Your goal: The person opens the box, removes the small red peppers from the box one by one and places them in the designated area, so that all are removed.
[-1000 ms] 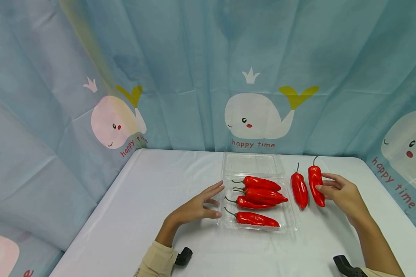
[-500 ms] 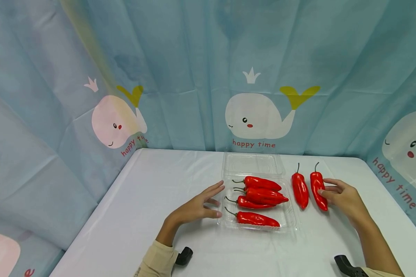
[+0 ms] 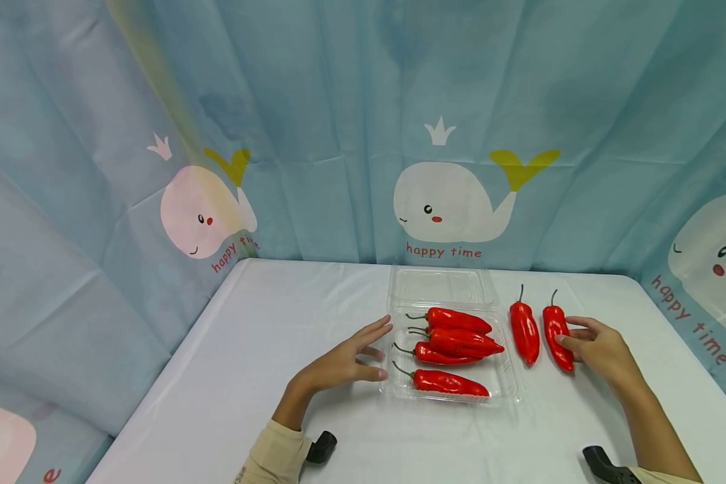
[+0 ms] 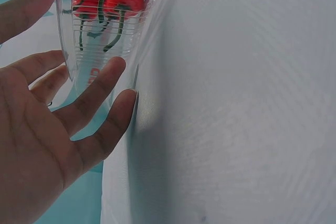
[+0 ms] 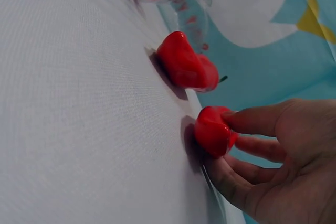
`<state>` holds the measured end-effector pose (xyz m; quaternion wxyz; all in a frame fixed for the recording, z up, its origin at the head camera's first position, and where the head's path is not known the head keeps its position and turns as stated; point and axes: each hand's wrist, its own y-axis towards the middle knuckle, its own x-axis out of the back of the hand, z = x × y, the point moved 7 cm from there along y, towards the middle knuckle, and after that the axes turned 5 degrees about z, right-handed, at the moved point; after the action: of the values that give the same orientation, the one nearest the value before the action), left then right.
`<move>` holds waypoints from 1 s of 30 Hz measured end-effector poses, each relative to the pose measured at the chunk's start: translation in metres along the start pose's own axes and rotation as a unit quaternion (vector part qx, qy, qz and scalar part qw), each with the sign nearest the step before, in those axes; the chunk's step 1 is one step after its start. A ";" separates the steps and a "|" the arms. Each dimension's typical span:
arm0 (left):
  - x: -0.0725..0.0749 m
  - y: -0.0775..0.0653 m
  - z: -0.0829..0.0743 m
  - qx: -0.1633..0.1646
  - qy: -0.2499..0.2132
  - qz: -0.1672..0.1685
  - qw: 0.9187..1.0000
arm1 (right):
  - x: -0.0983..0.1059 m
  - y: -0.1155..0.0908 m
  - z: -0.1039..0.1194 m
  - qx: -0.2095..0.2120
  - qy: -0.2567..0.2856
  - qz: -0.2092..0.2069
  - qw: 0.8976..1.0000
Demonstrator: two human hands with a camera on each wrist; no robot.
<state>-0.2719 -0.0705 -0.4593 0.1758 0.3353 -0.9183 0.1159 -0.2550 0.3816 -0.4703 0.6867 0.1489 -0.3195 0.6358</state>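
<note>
My right hand [image 3: 601, 346] pinches a red chili pepper [image 3: 557, 338] between thumb and fingers at the right of the table; in the right wrist view the same pepper [image 5: 212, 132] sits low against the white cloth. A second loose pepper [image 3: 523, 333] lies just to its left, stem pointing away. Several more red peppers [image 3: 450, 382] lie sideways in a clear plastic clamshell box [image 3: 505, 380], stems to the left. At the box's left side my left hand [image 3: 345, 359] has its fingers spread, the fingertips by the wall [image 4: 68, 30]; whether they touch it I cannot tell.
The box's clear lid [image 3: 441, 288] lies folded back towards the blue curtain [image 3: 314, 202] printed with whales. A white cloth [image 3: 242, 376] covers the table. Black wrist devices [image 3: 322, 448] are worn on both forearms.
My right hand has drawn its pepper slightly nearer and to the right, level with the loose pepper beside it. My left hand and the box have stayed put.
</note>
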 end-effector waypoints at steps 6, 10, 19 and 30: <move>0.000 0.000 0.001 0.002 0.001 -0.003 1.000 | 0.001 0.002 0.000 -0.005 -0.013 -0.002 1.000; 0.000 0.000 0.001 0.003 -0.001 -0.002 1.000 | 0.001 0.002 -0.001 -0.005 -0.020 -0.008 1.000; 0.000 0.000 -0.001 0.000 -0.002 0.002 1.000 | 0.004 -0.003 0.001 -0.008 -0.013 -0.049 0.999; 0.000 0.000 0.000 -0.001 0.004 0.002 1.000 | 0.006 -0.010 0.016 -0.011 0.003 -0.079 0.997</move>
<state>-0.2719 -0.0706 -0.4589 0.1801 0.3330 -0.9182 0.1167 -0.2495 0.3743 -0.4525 0.7373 0.1643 -0.3112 0.5767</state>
